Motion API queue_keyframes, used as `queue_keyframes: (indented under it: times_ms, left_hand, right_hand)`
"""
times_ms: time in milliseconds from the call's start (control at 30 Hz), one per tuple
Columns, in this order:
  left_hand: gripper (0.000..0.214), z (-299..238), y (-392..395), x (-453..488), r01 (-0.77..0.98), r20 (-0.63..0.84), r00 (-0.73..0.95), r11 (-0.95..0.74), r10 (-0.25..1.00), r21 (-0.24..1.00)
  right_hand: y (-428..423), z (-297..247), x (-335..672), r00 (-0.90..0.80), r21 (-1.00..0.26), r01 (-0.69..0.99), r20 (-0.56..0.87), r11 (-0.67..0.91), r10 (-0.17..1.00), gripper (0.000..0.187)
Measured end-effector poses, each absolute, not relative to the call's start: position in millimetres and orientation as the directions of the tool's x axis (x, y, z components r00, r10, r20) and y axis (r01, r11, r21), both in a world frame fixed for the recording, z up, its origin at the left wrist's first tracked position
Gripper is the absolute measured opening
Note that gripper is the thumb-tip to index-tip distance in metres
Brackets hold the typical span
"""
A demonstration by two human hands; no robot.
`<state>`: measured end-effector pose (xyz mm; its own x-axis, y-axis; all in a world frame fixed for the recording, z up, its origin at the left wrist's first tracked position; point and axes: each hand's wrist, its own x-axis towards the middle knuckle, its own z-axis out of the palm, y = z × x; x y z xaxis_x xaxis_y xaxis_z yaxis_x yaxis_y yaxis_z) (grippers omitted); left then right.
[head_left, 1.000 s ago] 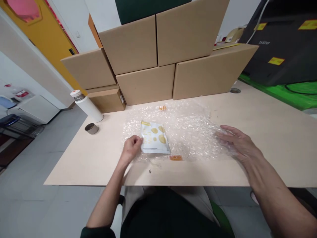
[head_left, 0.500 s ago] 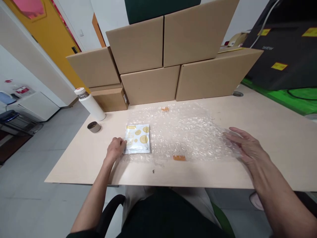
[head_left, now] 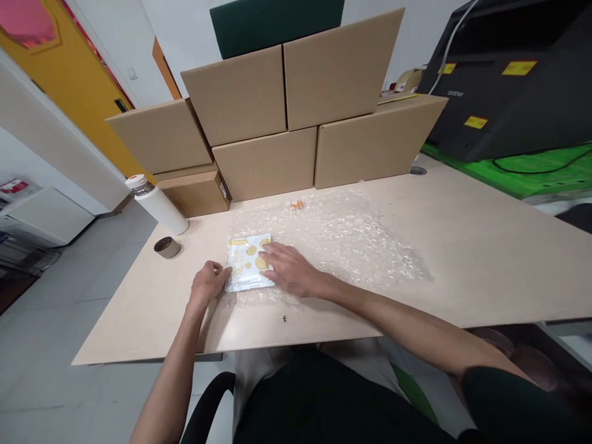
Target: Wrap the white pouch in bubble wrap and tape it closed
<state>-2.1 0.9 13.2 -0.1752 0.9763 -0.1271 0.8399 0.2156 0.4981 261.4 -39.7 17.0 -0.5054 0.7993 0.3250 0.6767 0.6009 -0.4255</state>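
Observation:
A small white packet [head_left: 245, 262] printed with yellow rounds lies flat on the left end of a clear bubble-wrap sheet [head_left: 342, 237] spread over the pale table [head_left: 485, 246]. My left hand [head_left: 209, 285] is curled at the packet's near-left corner, fingers pinching its edge. My right hand [head_left: 289, 270] has crossed over and lies flat on the packet's right side, fingers stretched out.
Stacked cardboard boxes [head_left: 282, 123] wall off the back of the table. A white bottle [head_left: 156, 203] and its round cap [head_left: 167, 247] stand at the left. A small orange piece [head_left: 297, 205] lies on the wrap's far edge. A black machine [head_left: 513, 80] stands at right.
My left hand slid the packet leftward to the wrap's left end. My right hand left the wrap's right edge and came across onto the packet.

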Motion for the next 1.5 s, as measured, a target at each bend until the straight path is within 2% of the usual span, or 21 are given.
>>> queue_keyframes:
  times_ms: [67,200,267,367,433,533,633,733,800,833,900,967,1033,1067,1133,1233,1300,1333,1367,1433,1500]
  left_hand:
    - [0.033,12,3,-4,0.791,-0.160,-0.135,0.204,0.978,0.577]
    - [0.046,21,-3,-2,0.665,-0.203,-0.020,0.164,0.979,0.728]
    - [0.049,33,-10,6,0.579,-0.167,0.026,0.121,0.986,0.806]
    - [0.047,55,-21,30,0.338,-0.096,0.084,0.062,0.992,0.939]
    - [0.047,66,-26,54,0.207,-0.067,0.138,0.037,0.988,0.978]
    - [0.055,71,-29,93,0.224,-0.029,0.194,-0.016,0.981,0.974]
    - [0.064,63,-29,127,0.364,0.071,0.296,-0.181,0.953,0.914]
    - [0.064,48,-30,153,0.535,0.110,0.401,-0.330,0.910,0.778]
    - [0.060,37,-34,166,0.653,0.067,0.427,-0.358,0.902,0.667]
    - [0.057,32,-35,171,0.700,0.046,0.432,-0.367,0.901,0.612]
    - [0.052,23,-39,180,0.754,0.036,0.453,-0.404,0.891,0.517]
    - [0.049,18,-41,186,0.770,0.061,0.478,-0.451,0.876,0.451]
    - [0.049,15,-43,189,0.781,0.075,0.485,-0.471,0.871,0.410]
    - [0.049,15,-43,189,0.782,0.070,0.493,-0.477,0.867,0.401]
    - [0.047,15,-42,184,0.768,0.052,0.513,-0.485,0.857,0.419]
    - [0.049,14,-38,167,0.762,0.135,0.370,-0.384,0.919,0.522]
    - [0.060,14,-33,152,0.689,0.150,0.145,-0.209,0.978,0.694]
    - [0.066,15,-32,146,0.593,0.085,0.051,-0.099,0.995,0.799]
    - [0.070,17,-30,142,0.465,-0.013,0.000,0.012,1.000,0.885]
    - [0.071,24,-28,139,0.209,-0.164,-0.005,0.161,0.986,0.964]
    - [0.068,35,-30,146,0.080,-0.145,0.015,0.143,0.989,0.986]
  right_hand:
    - [-34,6,233,-0.541,-0.423,0.694,0.228,0.583,0.810,0.055]
    - [-37,-2,220,-0.510,-0.417,0.725,0.209,0.548,0.834,0.058]
    - [-41,0,226,-0.480,-0.463,0.720,0.205,0.517,0.853,0.058]
    - [-44,5,238,-0.434,-0.577,0.673,0.198,0.462,0.879,0.055]
    - [-45,7,248,-0.421,-0.662,0.597,0.223,0.453,0.880,0.048]
    - [-45,7,267,-0.373,-0.835,0.393,0.238,0.385,0.897,0.036]
    - [-49,7,289,-0.249,-0.992,0.065,0.091,0.111,0.964,0.028]
    - [-57,6,313,-0.146,-0.972,-0.207,-0.083,-0.113,0.986,0.025]
    - [-64,4,329,-0.129,-0.951,-0.256,-0.144,-0.174,0.981,0.024]
    - [-68,4,338,-0.138,-0.955,-0.222,-0.168,-0.196,0.976,0.021]
    - [-73,3,354,-0.101,-0.987,-0.040,-0.153,-0.158,0.983,0.013]
    - [-75,4,365,0.013,-0.969,0.247,0.027,0.023,1.000,0.014]
    - [-72,6,368,0.051,-0.836,0.496,0.297,0.234,0.953,0.024]
    - [-68,7,366,0.014,-0.761,0.570,0.386,0.310,0.922,0.028]
    - [-59,9,356,-0.124,-0.662,0.638,0.418,0.394,0.900,0.032]
    - [-43,11,337,-0.248,-0.576,0.721,0.303,0.384,0.920,0.032]
    - [-36,13,329,-0.251,-0.533,0.770,0.253,0.351,0.934,0.034]
    - [-34,14,327,-0.244,-0.524,0.781,0.246,0.340,0.938,0.034]
    - [-34,15,327,-0.234,-0.530,0.781,0.242,0.330,0.942,0.034]
    - [-35,19,331,-0.208,-0.595,0.745,0.224,0.303,0.952,0.036]
    - [-38,23,339,-0.168,-0.729,0.639,0.181,0.247,0.969,0.042]
